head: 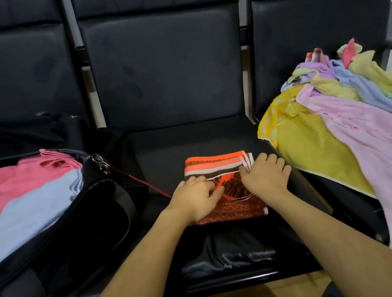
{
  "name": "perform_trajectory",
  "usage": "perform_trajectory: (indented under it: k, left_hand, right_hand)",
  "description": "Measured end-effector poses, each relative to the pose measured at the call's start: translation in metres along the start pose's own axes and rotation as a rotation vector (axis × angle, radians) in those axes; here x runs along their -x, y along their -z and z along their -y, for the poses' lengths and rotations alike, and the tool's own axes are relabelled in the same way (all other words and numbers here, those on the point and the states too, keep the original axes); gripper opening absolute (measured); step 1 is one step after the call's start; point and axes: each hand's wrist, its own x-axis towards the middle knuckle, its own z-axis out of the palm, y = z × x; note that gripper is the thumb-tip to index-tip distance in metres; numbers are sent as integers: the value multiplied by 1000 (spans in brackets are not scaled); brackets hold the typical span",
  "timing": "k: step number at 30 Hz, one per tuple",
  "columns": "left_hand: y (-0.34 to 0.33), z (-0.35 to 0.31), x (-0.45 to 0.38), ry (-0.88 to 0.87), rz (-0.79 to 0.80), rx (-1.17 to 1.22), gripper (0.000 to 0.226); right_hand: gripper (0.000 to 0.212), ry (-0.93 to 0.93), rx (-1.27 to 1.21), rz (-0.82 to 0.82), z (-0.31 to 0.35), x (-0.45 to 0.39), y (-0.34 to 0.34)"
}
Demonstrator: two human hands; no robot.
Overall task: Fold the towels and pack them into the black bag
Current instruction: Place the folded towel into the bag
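Observation:
A folded orange, black and white patterned towel [218,165] lies on the middle black seat. My left hand [195,200] rests on its left part, fingers bent over the fabric. My right hand [264,175] lies on its right side, fingers curled down onto the folded edge. The open black bag [92,217] stands on the left seat and holds a folded pink towel [2,188] and a folded light blue towel [20,219]. A heap of unfolded towels [356,121] in yellow, pink, lilac, blue and green covers the right seat.
The row of black padded seats [166,70] has tall backrests behind. A zipper pull with a red cord [104,163] hangs off the bag's right rim. The seat's front edge [234,258] is near my forearms, with a tan floor below.

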Motion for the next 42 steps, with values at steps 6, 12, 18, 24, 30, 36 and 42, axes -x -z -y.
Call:
perform_trajectory:
  k: [6,12,18,24,30,36,42]
  left_hand:
    - [-13,-14,-13,339,-221,-18,40]
    - [-33,-9,-12,494,8,-113,69]
    - [-30,-8,-7,422,-75,21,61]
    - [-7,-10,8,368,-208,139,53]
    - [55,-3,29,374,-368,35,51]
    - [115,27,62,424,-478,-46,47]
    - [158,92,107,518,-540,-140,46]
  right_hand:
    - [57,46,132,-31,9,-6,-9]
    - [73,27,251,-6,-5,-3,-22]
    - [57,35,53,120,8,0,-25]
    - [37,116,-300,118,25,12,-2]
    - [37,275,-362,24,51,21,50]
    - [33,456,-474,-52,108,38,97]
    - [32,594,-642,21,187,68,108]
